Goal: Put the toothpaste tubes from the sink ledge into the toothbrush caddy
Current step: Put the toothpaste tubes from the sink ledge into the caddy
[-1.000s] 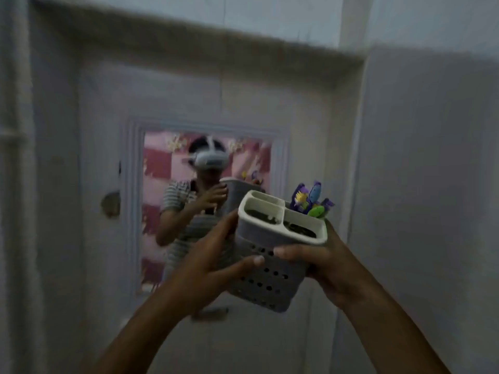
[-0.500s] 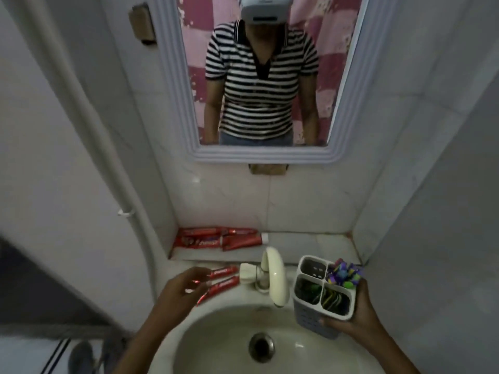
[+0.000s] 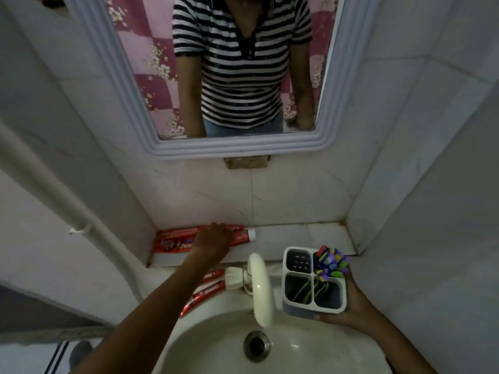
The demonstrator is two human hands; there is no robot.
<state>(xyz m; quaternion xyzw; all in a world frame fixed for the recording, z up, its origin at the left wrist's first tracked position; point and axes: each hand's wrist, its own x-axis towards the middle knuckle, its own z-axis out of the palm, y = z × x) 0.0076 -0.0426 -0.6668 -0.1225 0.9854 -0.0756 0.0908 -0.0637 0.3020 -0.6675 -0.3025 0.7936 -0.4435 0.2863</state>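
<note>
Nearest me is the white sink (image 3: 216, 344), its drain (image 3: 257, 346) under the cream tap (image 3: 260, 288). My right hand (image 3: 351, 306) grips the white toothbrush caddy (image 3: 314, 280) from below at the basin's right rim; toothbrushes stand in its right-hand compartments, and the back-left one looks empty. Left of the tap, two small red tubes (image 3: 205, 288) lie on the sink rim, partly under my forearm. Farther back, my left hand (image 3: 213, 240) rests, fingers spread, on the large red toothpaste tubes (image 3: 175, 241) lying on the ledge (image 3: 297, 236) against the wall; I can't tell if it grips them. Above hangs the mirror (image 3: 129, 103).
</note>
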